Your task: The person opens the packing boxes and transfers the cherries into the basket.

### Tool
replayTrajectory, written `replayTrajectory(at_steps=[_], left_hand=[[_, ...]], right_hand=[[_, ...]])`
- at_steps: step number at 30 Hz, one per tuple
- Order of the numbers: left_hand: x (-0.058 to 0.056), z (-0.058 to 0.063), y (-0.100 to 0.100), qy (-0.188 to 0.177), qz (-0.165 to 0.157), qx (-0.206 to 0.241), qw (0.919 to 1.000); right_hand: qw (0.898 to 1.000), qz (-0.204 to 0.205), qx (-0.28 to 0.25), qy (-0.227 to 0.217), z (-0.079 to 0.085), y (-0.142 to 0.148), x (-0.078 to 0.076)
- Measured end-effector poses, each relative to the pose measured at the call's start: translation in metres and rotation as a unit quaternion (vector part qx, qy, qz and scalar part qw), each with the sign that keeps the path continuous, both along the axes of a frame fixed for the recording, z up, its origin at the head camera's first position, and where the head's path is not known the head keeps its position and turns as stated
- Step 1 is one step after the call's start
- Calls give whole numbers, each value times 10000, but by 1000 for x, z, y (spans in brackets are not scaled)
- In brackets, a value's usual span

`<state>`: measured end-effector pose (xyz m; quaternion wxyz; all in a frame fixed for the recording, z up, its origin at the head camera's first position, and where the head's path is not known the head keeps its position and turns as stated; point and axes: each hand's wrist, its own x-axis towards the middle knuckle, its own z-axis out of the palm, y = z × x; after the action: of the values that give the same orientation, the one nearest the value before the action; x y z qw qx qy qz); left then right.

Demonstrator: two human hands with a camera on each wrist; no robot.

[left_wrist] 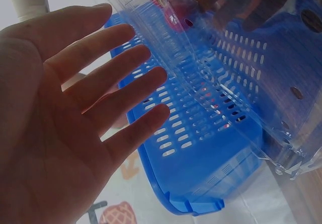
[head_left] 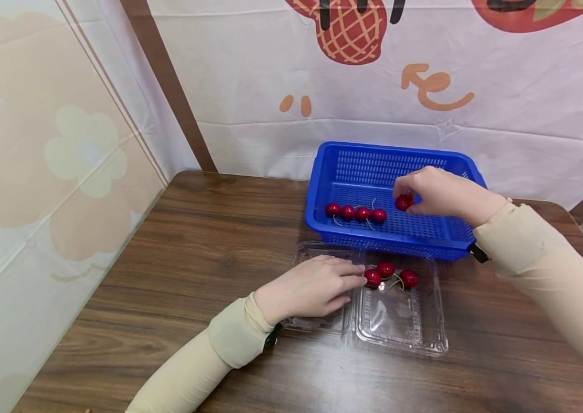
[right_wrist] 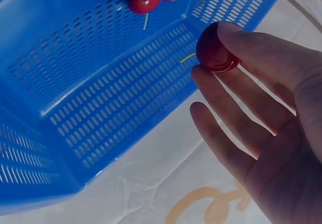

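Note:
My right hand point(head_left: 438, 192) pinches a red cherry point(right_wrist: 217, 48) between thumb and fingers, over the right part of the blue basket point(head_left: 317, 198). A short stem sticks out from that cherry in the right wrist view. Left of it, several cherries point(head_left: 363, 214) sit in a row in the basket. My left hand point(head_left: 317, 287) is over the lid half of a clear plastic clamshell box point(head_left: 399, 327), its fingers spread in the left wrist view. Its fingertips are beside a cherry point(head_left: 372, 278) in the box, where two more cherries point(head_left: 409, 279) lie; whether they touch is unclear.
The basket stands at the back of the brown wooden table point(head_left: 193, 246), against a printed white cloth point(head_left: 250, 143). The open clamshell lies directly in front of the basket. Another printed cloth point(head_left: 38, 172) hangs along the left side.

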<state>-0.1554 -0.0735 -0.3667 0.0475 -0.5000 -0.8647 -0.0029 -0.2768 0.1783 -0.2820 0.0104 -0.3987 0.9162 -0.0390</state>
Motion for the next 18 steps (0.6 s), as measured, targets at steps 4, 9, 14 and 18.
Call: replayTrajectory(at_steps=[4,9,14,18], left_hand=[[0,1,0,-20,-7,1,10000],[0,0,0,-18,-1,3,10000],[0,0,-1,-25,-2,13,10000],[0,0,-1,-22,-12,23,10000]], right_hand=[[9999,-97,75,-122,-1,1,-6],[9995,-176,108,-244,-3,2,-13],[9994,-223,136,-235,-6,3,-19],[9991,-299,148,-280,-8,2,-23]])
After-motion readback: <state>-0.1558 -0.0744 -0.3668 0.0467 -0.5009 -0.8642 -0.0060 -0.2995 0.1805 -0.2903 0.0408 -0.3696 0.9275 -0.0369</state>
